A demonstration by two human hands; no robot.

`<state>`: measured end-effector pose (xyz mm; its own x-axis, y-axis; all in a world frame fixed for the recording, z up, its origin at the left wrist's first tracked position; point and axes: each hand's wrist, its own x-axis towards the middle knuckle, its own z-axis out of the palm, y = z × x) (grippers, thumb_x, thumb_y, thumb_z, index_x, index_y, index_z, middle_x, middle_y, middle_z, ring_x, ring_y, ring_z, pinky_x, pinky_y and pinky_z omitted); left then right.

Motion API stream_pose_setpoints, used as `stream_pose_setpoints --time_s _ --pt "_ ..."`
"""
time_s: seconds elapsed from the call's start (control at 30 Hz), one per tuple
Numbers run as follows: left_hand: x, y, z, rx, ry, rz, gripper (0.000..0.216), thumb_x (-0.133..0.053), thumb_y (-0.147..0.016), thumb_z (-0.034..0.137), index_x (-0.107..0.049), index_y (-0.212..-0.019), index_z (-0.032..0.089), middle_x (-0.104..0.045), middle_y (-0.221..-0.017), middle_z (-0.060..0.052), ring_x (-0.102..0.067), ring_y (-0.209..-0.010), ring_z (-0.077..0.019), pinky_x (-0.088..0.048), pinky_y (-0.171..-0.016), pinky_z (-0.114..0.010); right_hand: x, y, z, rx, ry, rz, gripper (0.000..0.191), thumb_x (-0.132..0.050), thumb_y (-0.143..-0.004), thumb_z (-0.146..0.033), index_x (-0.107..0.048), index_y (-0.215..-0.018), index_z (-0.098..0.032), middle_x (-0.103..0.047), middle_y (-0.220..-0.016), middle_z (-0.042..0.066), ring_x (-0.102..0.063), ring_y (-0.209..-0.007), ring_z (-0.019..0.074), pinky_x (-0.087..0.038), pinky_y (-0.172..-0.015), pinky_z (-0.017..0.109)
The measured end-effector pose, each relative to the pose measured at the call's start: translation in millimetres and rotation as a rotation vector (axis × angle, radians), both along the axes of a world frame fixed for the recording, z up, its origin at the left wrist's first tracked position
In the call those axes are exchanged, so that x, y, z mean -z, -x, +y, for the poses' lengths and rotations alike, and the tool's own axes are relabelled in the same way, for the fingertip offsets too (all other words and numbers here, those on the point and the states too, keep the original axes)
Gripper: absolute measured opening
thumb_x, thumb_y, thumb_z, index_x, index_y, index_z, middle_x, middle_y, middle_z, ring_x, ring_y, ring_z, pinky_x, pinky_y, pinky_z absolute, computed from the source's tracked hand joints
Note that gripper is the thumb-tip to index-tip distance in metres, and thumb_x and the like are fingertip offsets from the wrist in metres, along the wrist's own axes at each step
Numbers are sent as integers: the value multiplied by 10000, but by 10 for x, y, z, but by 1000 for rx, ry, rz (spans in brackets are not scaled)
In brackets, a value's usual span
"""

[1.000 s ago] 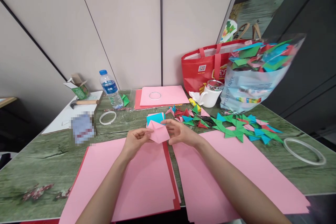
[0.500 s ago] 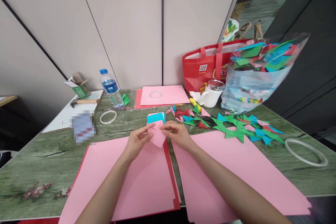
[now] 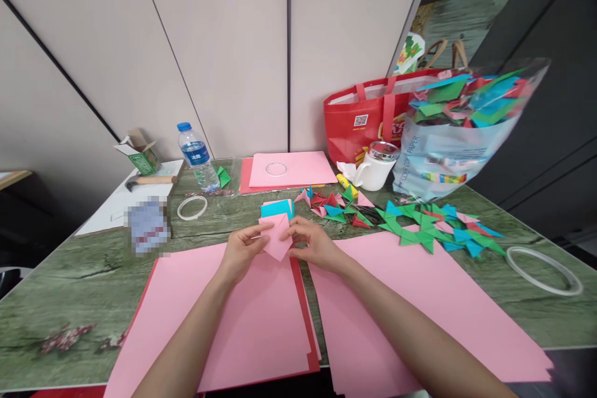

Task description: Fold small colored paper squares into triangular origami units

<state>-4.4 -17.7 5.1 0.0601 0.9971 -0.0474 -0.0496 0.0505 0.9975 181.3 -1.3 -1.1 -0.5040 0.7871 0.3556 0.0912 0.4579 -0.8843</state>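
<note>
While two hands (image 3: 239, 254) (image 3: 319, 247) hold one paper (image 3: 277, 245), one bottle (image 3: 198, 158) stands.

Underside of held pink paper (image 3: 276, 247) hidden | forearms (image 3: 203, 323) cut off below | object (image 3: 148, 228) pixelated (details lost)

Hammer (image 3: 156, 180) on white sheet (image 3: 105, 214), near bottle (image 3: 198, 157); mug (image 3: 377, 170) before red bag (image 3: 347, 137).

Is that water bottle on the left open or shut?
Shut: the water bottle has its blue cap on.
</note>
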Motion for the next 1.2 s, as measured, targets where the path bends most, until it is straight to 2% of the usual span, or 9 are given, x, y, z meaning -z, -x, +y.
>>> stream_pose_setpoints --time_s 0.1,0.27,0.37,0.47,0.67,0.9,1.0,1.07,1.2 --pt "4 3 -2 9 13 -10 360 -701 -590 263 -665 -927 143 -566 -568 8 -483 -517 -87 -408 -516 -214 -2 -6 3 25 -58 -28 246 -605 -636 -75 -609 -840 -211 -460 -860 15 -497 -721 121 -459 -645 258" --pt "35 5 5 45 21 -56 387 -692 -604 272 -644 -960 129 -634 -711 -50 -562 -622 -143 -465 -584 -269 27 -5 15 43 -112 -34 171 -652 -658 -224 -614 -824 -207 -493 -876 30 -522 -762 145 -453 -649 271" --pt "28 -4 0 52 -1 -44 354 -685 -616 253 -649 -948 135 -629 -686 -37 -548 -595 -125 -459 -574 -254 24 -3 17 50 -104 -21 200 -681 -631 -289 -622 -801 -202 -498 -852 31 -522 -745 146 -453 -630 267" --pt "6 -13 -10 38 -32 8 328 -681 -618 247 -663 -928 143 -603 -623 -15 -499 -538 -97 -428 -529 -220 -2 4 7 77 -83 -6 186 -682 -627 -324 -627 -753 -199 -501 -800 24 -517 -717 141 -452 -612 262" --pt "3 -26 -15 19 -54 60 319 -668 -623 265 -670 -923 156 -510 -543 26 -421 -500 -73 -396 -511 -203 -14 66 -25 184 -19 41 191 -600 -705 -374 -615 -661 -190 -523 -716 19 -505 -655 127 -422 -544 241" --pt "-6 -31 -28 30 -75 76 302 -650 -654 272 -667 -934 160 -478 -529 34 -398 -505 -70 -394 -516 -200 44 116 -44 289 42 87 216 -617 -681 -385 -575 -647 -175 -552 -683 16 -495 -600 122 -393 -524 238" --pt "-14 -44 -39 66 -77 65 425 -718 -569 205 -644 -985 168 -413 -466 70 -367 -466 -59 -357 -467 -186 48 120 -39 298 65 116 215 -617 -681 -378 -569 -650 -171 -566 -689 21 -510 -609 128 -406 -548 247" --pt "-16 -58 -45 82 -72 38 507 -743 -521 170 -627 -1014 169 -439 -473 72 -396 -475 -63 -365 -476 -191 53 124 -32 302 77 133 213 -628 -670 -371 -566 -640 -169 -567 -680 23 -514 -612 131 -413 -558 252" --pt "-7 -81 -47 42 -57 20 480 -728 -549 210 -627 -1014 148 -565 -550 26 -501 -542 -103 -424 -546 -236 58 130 -23 303 117 170 211 -661 -634 -356 -573 -626 -165 -564 -657 15 -517 -603 129 -425 -561 253"
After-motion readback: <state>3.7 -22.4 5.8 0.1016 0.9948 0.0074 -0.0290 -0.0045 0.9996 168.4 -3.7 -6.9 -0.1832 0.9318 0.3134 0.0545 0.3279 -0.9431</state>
